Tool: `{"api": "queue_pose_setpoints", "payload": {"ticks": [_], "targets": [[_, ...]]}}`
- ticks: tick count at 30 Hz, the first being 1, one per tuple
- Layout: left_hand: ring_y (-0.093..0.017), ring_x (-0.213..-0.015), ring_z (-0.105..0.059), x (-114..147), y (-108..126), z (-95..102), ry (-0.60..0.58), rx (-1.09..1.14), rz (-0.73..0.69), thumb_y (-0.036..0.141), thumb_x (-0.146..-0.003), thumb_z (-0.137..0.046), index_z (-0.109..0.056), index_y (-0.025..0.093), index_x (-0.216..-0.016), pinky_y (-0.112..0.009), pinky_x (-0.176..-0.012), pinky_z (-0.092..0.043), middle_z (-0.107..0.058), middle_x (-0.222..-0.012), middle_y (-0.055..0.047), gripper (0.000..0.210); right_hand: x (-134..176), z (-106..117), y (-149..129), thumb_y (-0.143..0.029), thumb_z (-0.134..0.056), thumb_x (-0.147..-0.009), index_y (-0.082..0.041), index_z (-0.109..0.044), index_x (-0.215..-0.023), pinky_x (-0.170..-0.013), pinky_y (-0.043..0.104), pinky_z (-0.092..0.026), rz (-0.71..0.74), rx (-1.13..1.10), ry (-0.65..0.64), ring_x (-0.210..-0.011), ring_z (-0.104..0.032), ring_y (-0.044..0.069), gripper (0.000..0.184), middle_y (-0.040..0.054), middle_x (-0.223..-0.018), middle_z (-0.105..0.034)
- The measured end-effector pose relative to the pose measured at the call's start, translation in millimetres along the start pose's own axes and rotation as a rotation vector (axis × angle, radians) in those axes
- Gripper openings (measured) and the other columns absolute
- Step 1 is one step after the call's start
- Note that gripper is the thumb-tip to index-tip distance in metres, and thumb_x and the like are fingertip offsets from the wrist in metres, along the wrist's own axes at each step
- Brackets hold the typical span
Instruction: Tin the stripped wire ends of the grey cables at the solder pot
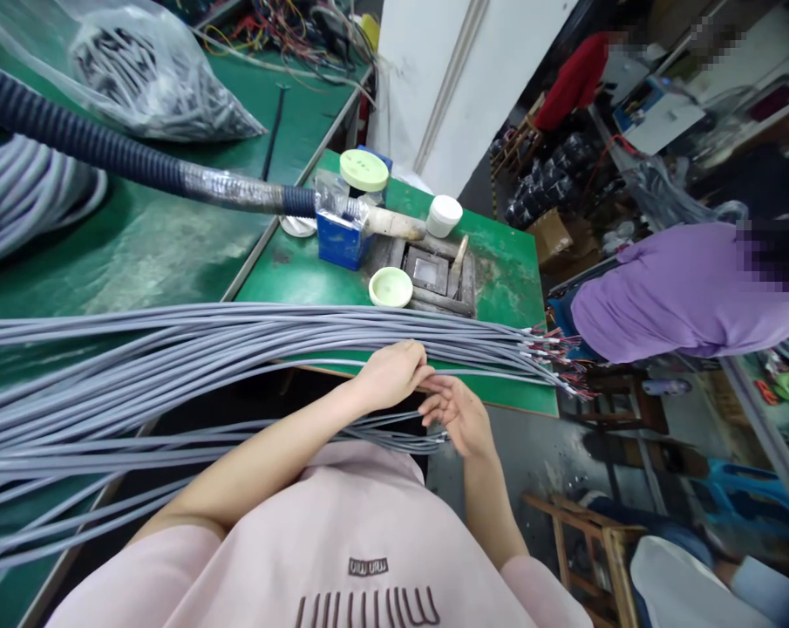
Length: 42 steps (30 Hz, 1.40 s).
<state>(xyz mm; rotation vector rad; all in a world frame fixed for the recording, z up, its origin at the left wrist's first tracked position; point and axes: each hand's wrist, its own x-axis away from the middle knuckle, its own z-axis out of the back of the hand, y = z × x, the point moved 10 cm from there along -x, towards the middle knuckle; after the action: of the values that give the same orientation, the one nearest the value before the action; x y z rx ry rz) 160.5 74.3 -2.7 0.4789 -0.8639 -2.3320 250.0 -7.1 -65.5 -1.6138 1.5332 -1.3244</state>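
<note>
My left hand [394,375] is closed in a pinch at the near edge of a long bundle of grey cables [342,329]. Just right of it, my right hand [458,417] has its fingers curled inward, the foremost ones meeting my left fingertips. Whatever lies between the fingertips is too small or too hidden to make out. Stripped cable ends with red and white wires [567,358] fan out at the bundle's right end. Below my hands, a second group of grey cables [394,429] crosses my lap, its tips close under my right hand.
Beyond the cables stand a square metal pot [426,272] with a brush, a pale green lid [391,287], a white tub [445,215] and a ribbed hose [237,187]. A plastic bag of cables [146,70] lies far left. A person in purple [682,292] sits at right.
</note>
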Motion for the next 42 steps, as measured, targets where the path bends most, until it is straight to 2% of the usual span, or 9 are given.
{"api": "queue_pose_setpoints", "payload": {"ticks": [4, 9, 13, 17, 21, 25, 30, 36, 42], "targets": [[-0.016, -0.067, -0.060, -0.2, -3.9, -1.5, -0.086, 0.221, 0.053, 0.039, -0.093, -0.046, -0.057, 0.020, -0.093, -0.026, -0.063, -0.041, -0.064, -0.077, 0.000, 0.022, 3.3, 49.1, -35.1, -0.047, -0.063, -0.080, -0.018, -0.063, -0.097, -0.046, 0.025, -0.051, 0.185, -0.093, 0.332, -0.059, -0.066, 0.014, 0.033, 0.0056, -0.088, -0.075], [-0.018, -0.090, -0.066, -0.5, -14.6, -10.6, -0.063, 0.370, 0.079, 0.035, -0.092, -0.046, -0.055, 0.020, -0.118, -0.030, -0.079, -0.046, -0.069, -0.107, -0.005, 0.032, 44.0, 79.2, -94.4, -0.044, -0.060, -0.083, -0.019, -0.063, -0.098, -0.045, 0.021, -0.044, 0.591, -0.107, 0.629, -0.047, -0.053, 0.008, 0.029, -0.0028, -0.068, -0.067], [-0.019, -0.094, -0.065, -1.0, -23.8, -14.1, -0.014, 0.475, 0.087, 0.033, -0.089, -0.049, -0.053, 0.017, -0.127, -0.031, -0.083, -0.047, -0.068, -0.112, -0.009, 0.040, 70.4, 36.4, -126.9, -0.041, -0.051, -0.091, -0.021, -0.061, -0.102, -0.045, 0.024, -0.041, 0.814, 0.272, 0.464, -0.045, -0.050, 0.012, 0.025, -0.0047, -0.054, -0.058], [-0.017, -0.090, -0.063, 1.4, -17.0, -12.0, -0.074, 0.706, 0.014, 0.026, -0.079, -0.062, -0.060, 0.017, -0.120, -0.026, -0.073, -0.047, -0.066, -0.111, -0.009, 0.042, 47.4, -16.5, -82.0, -0.030, -0.045, -0.094, -0.021, -0.063, -0.107, -0.050, 0.023, -0.041, 0.483, 0.923, 0.096, -0.049, -0.053, 0.011, 0.024, -0.0022, -0.059, -0.062], [-0.010, -0.069, -0.058, 8.5, -6.0, -2.3, -0.141, 1.012, -0.001, 0.017, -0.072, -0.063, -0.065, 0.018, -0.112, -0.022, -0.062, -0.046, -0.063, -0.091, -0.003, 0.039, 32.0, -29.7, -24.9, -0.030, -0.037, -0.096, -0.018, -0.060, -0.114, -0.063, 0.027, -0.045, 0.231, 1.236, -0.153, -0.060, -0.060, 0.015, 0.031, 0.0012, -0.068, -0.065], [-0.007, -0.058, -0.055, 15.3, -6.6, 3.2, -0.131, 1.177, 0.122, 0.026, -0.076, -0.065, -0.065, 0.015, -0.106, -0.019, -0.052, -0.045, -0.064, -0.085, -0.003, 0.032, 31.3, -8.6, -5.4, -0.030, -0.035, -0.097, -0.019, -0.060, -0.108, -0.067, 0.028, -0.045, 0.130, 1.295, -0.132, -0.067, -0.061, 0.017, 0.029, 0.0023, -0.072, -0.066], [-0.010, -0.067, -0.060, 16.1, -20.7, 15.6, 0.102, 1.200, 0.215, 0.044, -0.082, -0.063, -0.067, 0.013, -0.103, -0.024, -0.067, -0.052, -0.069, -0.090, -0.006, 0.037, 37.8, 5.7, -7.8, -0.030, -0.037, -0.096, -0.019, -0.060, -0.104, -0.072, 0.029, -0.046, 0.065, 1.238, -0.146, -0.075, -0.062, 0.017, 0.026, 0.0026, -0.076, -0.066], [-0.010, -0.063, -0.059, 18.2, 0.5, -11.7, -0.103, 1.239, 0.203, 0.049, -0.077, -0.067, -0.072, 0.012, -0.091, -0.024, -0.066, -0.051, -0.070, -0.083, -0.007, 0.040, 30.9, -27.6, -42.3, -0.035, -0.043, -0.095, -0.019, -0.060, -0.095, -0.066, 0.025, -0.045, 0.263, 1.021, -0.096, -0.065, -0.058, 0.013, 0.024, -0.0007, -0.069, -0.063], [-0.012, -0.063, -0.059, 25.5, -17.7, -3.3, 0.095, 1.170, 0.283, 0.041, -0.072, -0.074, -0.074, 0.014, -0.076, -0.024, -0.063, -0.049, -0.069, -0.074, -0.004, 0.028, 22.6, -54.6, -37.8, -0.037, -0.044, -0.095, -0.018, -0.064, -0.085, -0.061, 0.022, -0.044, 0.205, 0.958, -0.238, -0.057, -0.057, 0.010, 0.029, -0.0018, -0.063, -0.063]]}}
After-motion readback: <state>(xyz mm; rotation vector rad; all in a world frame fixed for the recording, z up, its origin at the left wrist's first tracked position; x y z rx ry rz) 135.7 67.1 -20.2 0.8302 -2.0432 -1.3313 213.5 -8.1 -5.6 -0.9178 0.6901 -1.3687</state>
